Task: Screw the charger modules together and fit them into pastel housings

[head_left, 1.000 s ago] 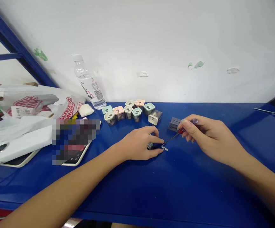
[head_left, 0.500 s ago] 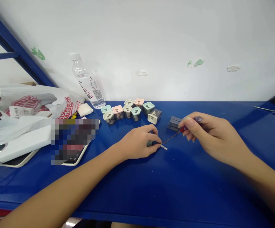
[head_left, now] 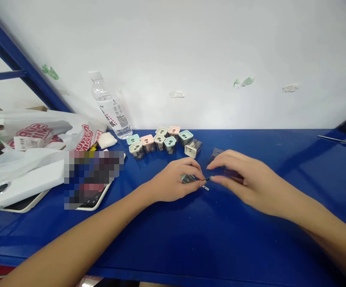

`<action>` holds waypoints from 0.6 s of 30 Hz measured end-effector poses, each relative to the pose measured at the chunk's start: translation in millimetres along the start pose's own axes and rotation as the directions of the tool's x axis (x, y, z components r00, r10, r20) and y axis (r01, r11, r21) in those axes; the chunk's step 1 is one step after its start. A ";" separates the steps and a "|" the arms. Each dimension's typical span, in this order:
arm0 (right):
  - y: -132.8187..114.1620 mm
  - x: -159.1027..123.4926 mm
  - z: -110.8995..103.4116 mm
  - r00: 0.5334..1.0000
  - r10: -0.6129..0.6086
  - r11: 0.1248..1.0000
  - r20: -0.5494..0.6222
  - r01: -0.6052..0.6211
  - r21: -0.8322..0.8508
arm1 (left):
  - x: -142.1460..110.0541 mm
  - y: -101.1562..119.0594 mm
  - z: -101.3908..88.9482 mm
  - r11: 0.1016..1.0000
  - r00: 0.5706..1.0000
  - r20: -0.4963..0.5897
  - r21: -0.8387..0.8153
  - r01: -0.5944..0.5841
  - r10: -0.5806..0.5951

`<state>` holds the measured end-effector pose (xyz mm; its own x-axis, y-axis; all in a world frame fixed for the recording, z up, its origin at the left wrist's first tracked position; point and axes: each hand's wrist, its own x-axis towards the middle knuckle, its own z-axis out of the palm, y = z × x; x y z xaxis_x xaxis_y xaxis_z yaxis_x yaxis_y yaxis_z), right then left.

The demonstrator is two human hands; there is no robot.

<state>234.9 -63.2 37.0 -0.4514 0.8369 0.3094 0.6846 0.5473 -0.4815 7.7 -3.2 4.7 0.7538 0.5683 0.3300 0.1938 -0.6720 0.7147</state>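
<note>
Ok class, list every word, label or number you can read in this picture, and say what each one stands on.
"SUPER" in red on the bag; any further lettering is unclear.
Bottle label: too small to read.
Barcode sticker on the bag: too small to read.
Pixelated patch: blurred, unreadable.

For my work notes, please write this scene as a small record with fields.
left hand: holds a small grey-green part
right hand: holds a thin screwdriver, tip at the part
beside hands: metal strip, dark grey block
rest: pastel-capped square units, plastic water bottle, white plastic bag
surface: blue table
</note>
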 end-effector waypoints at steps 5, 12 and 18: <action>5.2 0.6 10.5 0.994 0.035 0.999 0.104 -0.035 -0.007 | 0.9 3.5 -0.3 1.000 1.000 0.008 -0.018 -0.005 0.005; 7.1 0.2 0.8 0.998 -0.043 0.999 0.039 0.043 0.001 | -1.2 0.4 -4.8 0.993 0.996 0.001 0.069 -0.092 0.092; 8.4 1.7 -2.3 0.986 0.167 0.979 -0.021 -0.163 0.120 | -4.9 -5.1 0.2 0.969 0.991 -0.004 0.211 -0.127 0.131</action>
<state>241.2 -57.2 35.4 -0.3192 0.9163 0.2417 0.6754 0.3989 -0.6203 3.2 -2.6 -0.8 0.7703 0.4771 0.4231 0.2240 -0.8237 0.5209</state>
